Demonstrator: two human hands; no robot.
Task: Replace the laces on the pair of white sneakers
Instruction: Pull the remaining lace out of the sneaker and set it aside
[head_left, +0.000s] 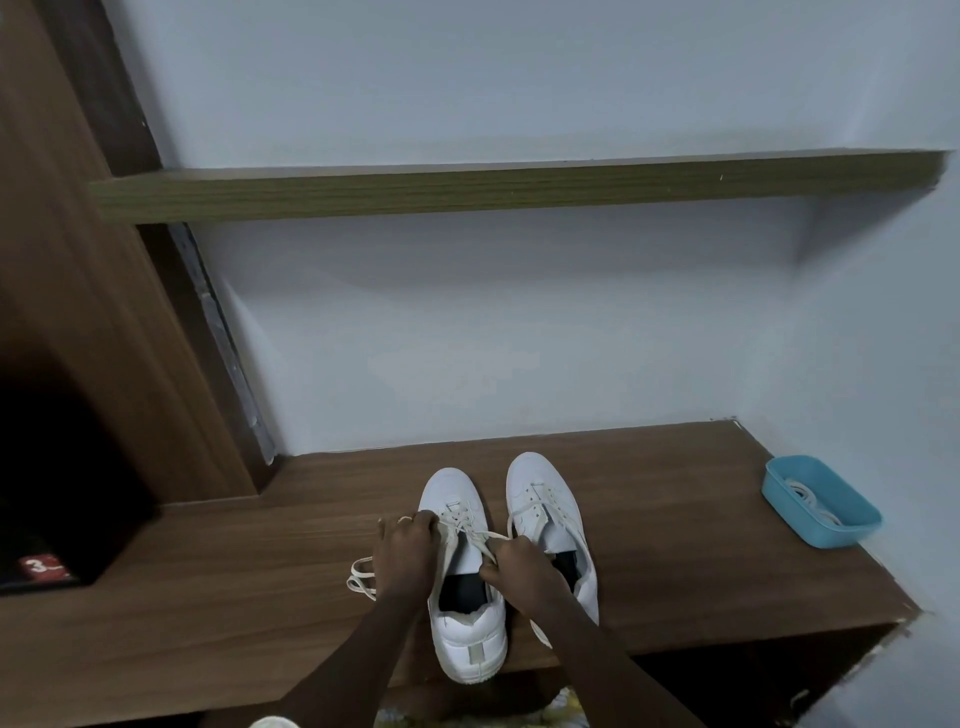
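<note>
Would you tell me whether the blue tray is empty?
No, the blue tray holds coiled white laces.

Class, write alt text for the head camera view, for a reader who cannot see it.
The left hand and right hand grip the lace of one white sneaker on a wooden counter. The second sneaker stands beside it, and a blue tray to the right holds more laces.

White left sneaker (470, 639) and right sneaker (540, 483) stand side by side, toes toward the worktop (208, 571)'s back edge, left heel at its front edge. A cream lace (361, 577), half-threaded through the left sneaker, trails loose.
</note>
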